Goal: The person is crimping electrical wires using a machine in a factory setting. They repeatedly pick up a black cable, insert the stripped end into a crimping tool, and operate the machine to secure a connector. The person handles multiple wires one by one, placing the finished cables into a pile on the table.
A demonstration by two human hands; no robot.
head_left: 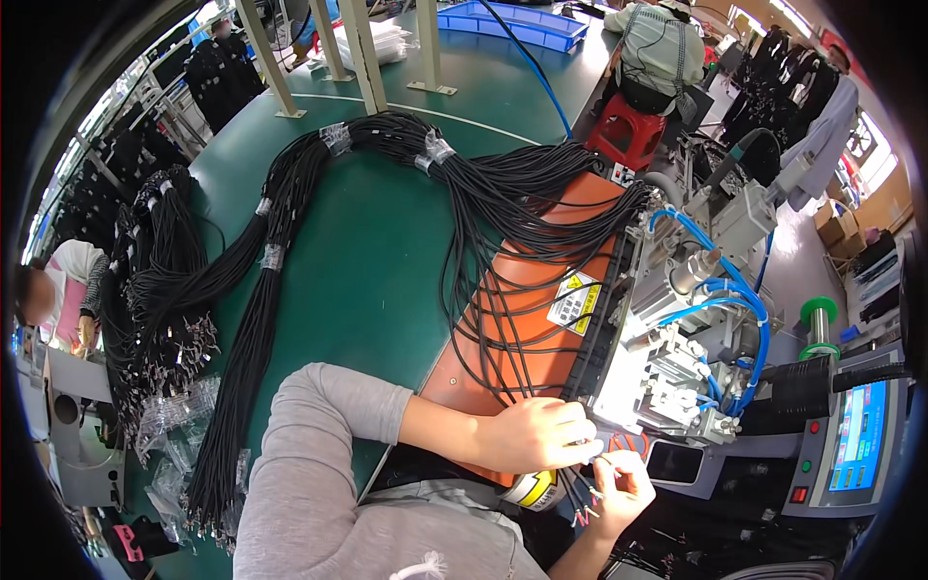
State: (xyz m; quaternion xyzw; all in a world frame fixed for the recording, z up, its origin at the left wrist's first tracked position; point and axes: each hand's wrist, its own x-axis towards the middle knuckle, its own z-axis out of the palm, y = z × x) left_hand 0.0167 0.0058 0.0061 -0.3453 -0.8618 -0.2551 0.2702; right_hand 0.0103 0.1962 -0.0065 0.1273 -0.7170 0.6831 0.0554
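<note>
Both of my hands are close together at the front edge of the machine. My left hand (538, 433) is closed over a few black cables, which run in behind it from above. Below its fingers, stripped cable ends (584, 508) with red and pale wire tips hang out. My right hand (623, 489) pinches at a small spot just beside the left fingertips; what lies between its fingers is too small to make out. Many black cables (503, 208) fan across the orange machine cover (464, 372) towards a row of slots along the machine (667, 358).
A thick tied cable bundle (304, 169) arches over the green table (358, 290). Blue air hoses (759, 319) loop over the machine. A lit control screen (860, 435) stands at right. Other people sit at far left and at the back, one on a red stool (626, 133).
</note>
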